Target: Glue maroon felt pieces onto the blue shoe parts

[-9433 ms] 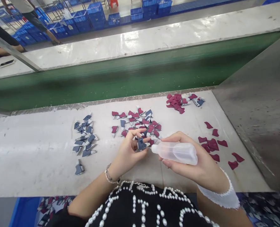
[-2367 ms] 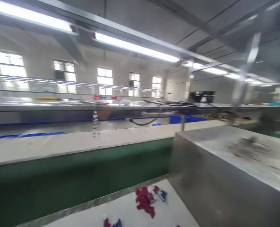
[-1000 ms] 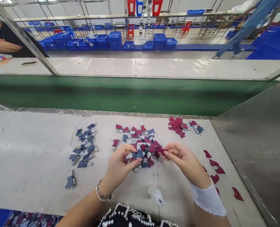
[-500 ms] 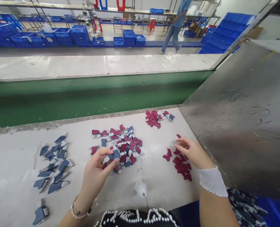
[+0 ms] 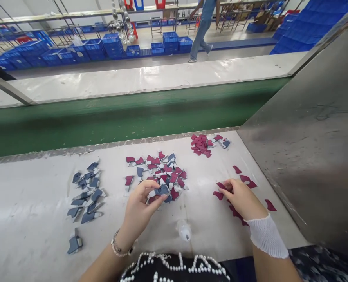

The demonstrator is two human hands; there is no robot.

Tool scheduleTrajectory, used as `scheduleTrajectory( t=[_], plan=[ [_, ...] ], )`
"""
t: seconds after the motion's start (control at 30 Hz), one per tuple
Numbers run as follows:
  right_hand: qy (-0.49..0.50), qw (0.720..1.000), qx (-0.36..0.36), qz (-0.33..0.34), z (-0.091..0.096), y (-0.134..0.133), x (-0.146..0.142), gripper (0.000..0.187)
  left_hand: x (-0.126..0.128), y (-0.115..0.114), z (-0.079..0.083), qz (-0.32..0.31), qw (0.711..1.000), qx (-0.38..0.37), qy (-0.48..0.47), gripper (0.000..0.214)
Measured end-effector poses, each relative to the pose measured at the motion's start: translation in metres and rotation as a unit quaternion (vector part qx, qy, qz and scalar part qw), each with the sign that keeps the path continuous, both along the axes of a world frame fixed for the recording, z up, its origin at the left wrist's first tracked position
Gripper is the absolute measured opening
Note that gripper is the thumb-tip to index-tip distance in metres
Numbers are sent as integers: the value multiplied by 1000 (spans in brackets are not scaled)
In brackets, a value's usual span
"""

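A small blue-grey piece with a light grey edge [image 5: 162,190] is pinched between the thumb and fingers of my left hand [image 5: 141,201], just above a mixed heap of maroon and blue-grey pieces [image 5: 168,169]. Over on the right, my right hand [image 5: 242,196] has its thumb and fingertips closed about a small curved maroon piece [image 5: 220,185]. Another maroon piece [image 5: 218,195] lies just below those fingertips. More maroon pieces [image 5: 235,211] are partly covered by this hand, and a few lie scattered beyond it.
Blue-grey pieces [image 5: 87,196] form a loose group at the left. A maroon pile [image 5: 201,145] sits at the table's far edge. A small translucent bottle [image 5: 184,230] lies near me. A metal panel [image 5: 317,129] bounds the right side. A person [image 5: 204,29] walks beyond the green belt [image 5: 132,113].
My right hand has come down among the maroon pieces, which are now more spread out, and closed on one. My left hand keeps its blue-grey piece. The whole view has swung, shifting the table rightward.
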State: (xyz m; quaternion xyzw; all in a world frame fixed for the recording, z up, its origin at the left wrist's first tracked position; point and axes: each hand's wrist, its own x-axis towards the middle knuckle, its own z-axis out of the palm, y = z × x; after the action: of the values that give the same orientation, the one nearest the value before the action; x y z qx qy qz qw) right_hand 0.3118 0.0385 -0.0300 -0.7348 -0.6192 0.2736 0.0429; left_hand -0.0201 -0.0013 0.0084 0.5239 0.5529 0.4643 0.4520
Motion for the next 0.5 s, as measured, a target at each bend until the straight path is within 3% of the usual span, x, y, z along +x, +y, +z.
scheduleTrajectory(
  t=[0.13, 0.3, 0.4, 0.5],
  plan=[
    [24, 1000, -14, 3, 2, 3, -3, 18, 2, -1, 0, -6, 1000, 17, 9, 19],
    [135, 991, -6, -4, 18, 5, -15, 22, 6, 0, 1, -23, 999, 29, -9, 18],
    [244, 970, -12, -5, 33, 1, -29, 28, 9, -1, 0, -34, 999, 36, -11, 18],
    [363, 931, -40, 24, 49, -3, -50, 37, 12, -2, -2, -34, 999, 37, -11, 18]
  ],
)
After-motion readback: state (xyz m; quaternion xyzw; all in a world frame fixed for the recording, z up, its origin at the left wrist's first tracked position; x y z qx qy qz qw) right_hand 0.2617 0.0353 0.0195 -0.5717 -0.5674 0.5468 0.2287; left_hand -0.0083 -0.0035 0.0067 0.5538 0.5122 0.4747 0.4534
